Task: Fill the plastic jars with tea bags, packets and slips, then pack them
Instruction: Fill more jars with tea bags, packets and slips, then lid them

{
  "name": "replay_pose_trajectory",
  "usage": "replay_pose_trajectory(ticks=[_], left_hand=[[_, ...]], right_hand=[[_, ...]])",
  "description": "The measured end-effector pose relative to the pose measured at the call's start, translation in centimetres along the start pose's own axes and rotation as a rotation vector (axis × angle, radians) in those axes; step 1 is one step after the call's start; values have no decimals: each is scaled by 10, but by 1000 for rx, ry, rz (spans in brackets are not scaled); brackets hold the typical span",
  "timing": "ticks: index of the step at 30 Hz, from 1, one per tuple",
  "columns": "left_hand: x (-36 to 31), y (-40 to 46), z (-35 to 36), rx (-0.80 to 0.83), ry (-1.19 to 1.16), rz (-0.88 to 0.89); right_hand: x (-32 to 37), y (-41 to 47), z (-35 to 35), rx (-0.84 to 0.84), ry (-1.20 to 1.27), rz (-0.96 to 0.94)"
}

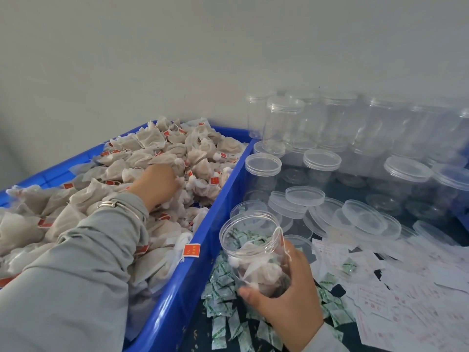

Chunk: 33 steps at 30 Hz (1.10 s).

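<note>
Reaching far into the blue bin [223, 196], our left hand [154, 181] sinks its fingers among the heaped tea bags [177, 148], so we cannot tell whether they pinch anything. Our right hand [286, 293] curls thumb and fingers round a clear open jar [256, 252], tilted with its mouth toward the bin's right rim and just beside it; a few tea bags lie inside, one string hanging over the lip. The gap between jar and rim is narrow. Near and under the jar, green-printed packets [228, 316] litter the dark surface [200, 334], and white slips [411, 288] spread to the right. Loose lids [304, 196] and another open jar [250, 208] crowd the space just beyond, with empty lidded jars [284, 123] stacked against the far wall [177, 47]. A grey sleeve [83, 262] with a silver bangle [114, 204] covers the near tea bags, and the bin's near end is cut off.
</note>
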<state>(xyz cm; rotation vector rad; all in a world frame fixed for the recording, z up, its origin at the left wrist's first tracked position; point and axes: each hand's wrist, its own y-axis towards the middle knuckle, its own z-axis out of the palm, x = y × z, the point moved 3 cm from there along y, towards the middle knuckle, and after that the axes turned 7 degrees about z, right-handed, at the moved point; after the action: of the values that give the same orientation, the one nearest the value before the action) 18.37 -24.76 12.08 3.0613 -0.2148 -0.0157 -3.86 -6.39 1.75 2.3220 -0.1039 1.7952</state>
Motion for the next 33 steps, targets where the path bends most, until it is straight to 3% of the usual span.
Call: replay_pose_trajectory(ticks=[3, 5, 7, 10, 12, 16, 21, 25, 27, 30, 33], left_hand=[[-3, 1, -10, -199, -217, -40], [-7, -2, -18, -313, -472, -70], [-14, -8, -23, -317, -854, -67], [-40, -29, -28, 42, -1535, 5], [-59, -43, -32, 247, -1649, 123], [-88, -59, -31, 428, -1782, 279], [-104, -69, -25, 537, -1801, 369], [-106, -69, -20, 430, -1712, 390], [-107, -68, -18, 281, -1511, 427], [-111, -74, -18, 59, -1028, 588], [-113, -79, -22, 10, -935, 636]], right_hand=[[1, 0, 0, 0, -13, -3], [0, 0, 0, 3, -12, -1], [0, -1, -1, 7, -2, 7], [-1, -1, -1, 19, 10, 22], [-1, -1, 0, 20, 25, 28], [-1, -2, 2, 10, 54, 18], [-2, -1, 1, -17, 65, 30], [-4, 0, 2, -21, 137, 47], [-3, 0, 3, -12, 140, 42], [-3, 0, 3, -1, 193, 55], [-3, 2, 1, -8, 201, 58]])
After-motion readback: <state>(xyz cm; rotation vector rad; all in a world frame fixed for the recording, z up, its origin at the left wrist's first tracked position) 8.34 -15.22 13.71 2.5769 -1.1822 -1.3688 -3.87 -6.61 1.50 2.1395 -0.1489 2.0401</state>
